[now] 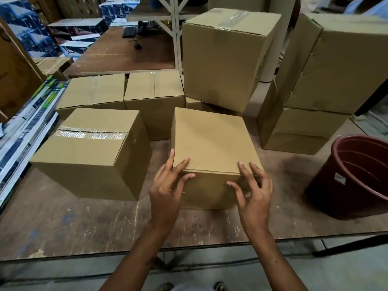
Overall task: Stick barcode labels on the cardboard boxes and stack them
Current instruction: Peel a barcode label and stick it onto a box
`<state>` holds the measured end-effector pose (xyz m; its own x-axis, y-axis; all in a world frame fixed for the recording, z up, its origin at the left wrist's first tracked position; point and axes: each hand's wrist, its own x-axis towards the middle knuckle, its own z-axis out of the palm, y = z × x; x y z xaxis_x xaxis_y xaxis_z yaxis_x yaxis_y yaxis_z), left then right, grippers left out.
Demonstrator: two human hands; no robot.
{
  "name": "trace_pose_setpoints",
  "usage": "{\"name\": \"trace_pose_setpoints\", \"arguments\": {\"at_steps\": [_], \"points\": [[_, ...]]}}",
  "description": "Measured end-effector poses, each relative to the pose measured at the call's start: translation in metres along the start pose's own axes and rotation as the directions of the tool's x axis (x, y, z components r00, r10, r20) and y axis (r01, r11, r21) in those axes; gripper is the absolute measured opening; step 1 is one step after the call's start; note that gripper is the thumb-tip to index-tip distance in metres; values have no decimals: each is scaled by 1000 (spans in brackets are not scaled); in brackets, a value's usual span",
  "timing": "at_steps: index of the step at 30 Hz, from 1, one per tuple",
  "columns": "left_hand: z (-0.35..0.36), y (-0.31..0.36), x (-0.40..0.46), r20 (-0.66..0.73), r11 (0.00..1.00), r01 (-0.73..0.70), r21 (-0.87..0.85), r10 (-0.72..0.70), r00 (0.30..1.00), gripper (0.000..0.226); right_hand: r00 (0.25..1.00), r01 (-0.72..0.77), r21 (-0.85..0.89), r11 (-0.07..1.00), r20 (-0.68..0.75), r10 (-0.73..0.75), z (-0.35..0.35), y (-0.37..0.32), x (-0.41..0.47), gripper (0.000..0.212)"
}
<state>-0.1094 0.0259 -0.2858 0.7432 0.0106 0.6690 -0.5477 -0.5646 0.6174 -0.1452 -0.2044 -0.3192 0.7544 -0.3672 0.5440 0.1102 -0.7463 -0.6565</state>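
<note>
A plain cardboard box [212,139] stands on the wooden table [73,223] right in front of me. My left hand [168,185] rests on its near left corner, fingers spread over the top edge and front face. My right hand [253,190] touches the near right corner, fingers apart and curled; whether a label sits under them I cannot tell. A taped box [92,152] stands to the left. Behind are low boxes [155,89], a tall box [224,57] and a two-box stack [327,80] at the right.
A dark red plastic bucket [357,177] stands on the table at the right. Printed flat cartons [27,122] lean along the left edge. A second table [126,51] with a keyboard and mouse lies behind. The table's front edge is near my forearms.
</note>
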Motion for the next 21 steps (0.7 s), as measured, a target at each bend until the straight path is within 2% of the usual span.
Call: {"name": "trace_pose_setpoints", "arguments": {"at_steps": [5, 8, 11, 13, 15, 17, 19, 21], "points": [[-3, 29, 30, 46, 993, -114, 31, 113, 993, 40, 984, -143, 249, 958, -66, 164, 8, -14, -18, 58], [5, 42, 41, 126, 980, -196, 46, 189, 974, 38, 936, -304, 421, 855, -37, 351, 16, -22, -32, 54], [18, 45, 46, 249, 954, -292, 64, 268, 931, 38, 873, -431, 493, 755, 18, 487, 26, -28, -47, 51], [27, 48, 43, 329, 934, -347, 87, 302, 895, 38, 858, -467, 479, 743, 42, 512, 31, -23, -56, 50], [36, 53, 34, 390, 913, -386, 130, 311, 867, 42, 858, -491, 389, 780, 59, 511, 29, -11, -59, 50], [43, 57, 22, 458, 889, -430, 158, 320, 830, 61, 861, -502, 300, 811, 87, 501, 24, -2, -59, 50], [48, 58, 14, 498, 876, -462, 142, 340, 798, 76, 886, -463, 249, 851, 105, 451, 19, -1, -58, 51], [52, 57, 11, 487, 877, -458, 146, 339, 805, 76, 913, -408, 249, 878, 112, 392, 14, -5, -53, 56]]}}
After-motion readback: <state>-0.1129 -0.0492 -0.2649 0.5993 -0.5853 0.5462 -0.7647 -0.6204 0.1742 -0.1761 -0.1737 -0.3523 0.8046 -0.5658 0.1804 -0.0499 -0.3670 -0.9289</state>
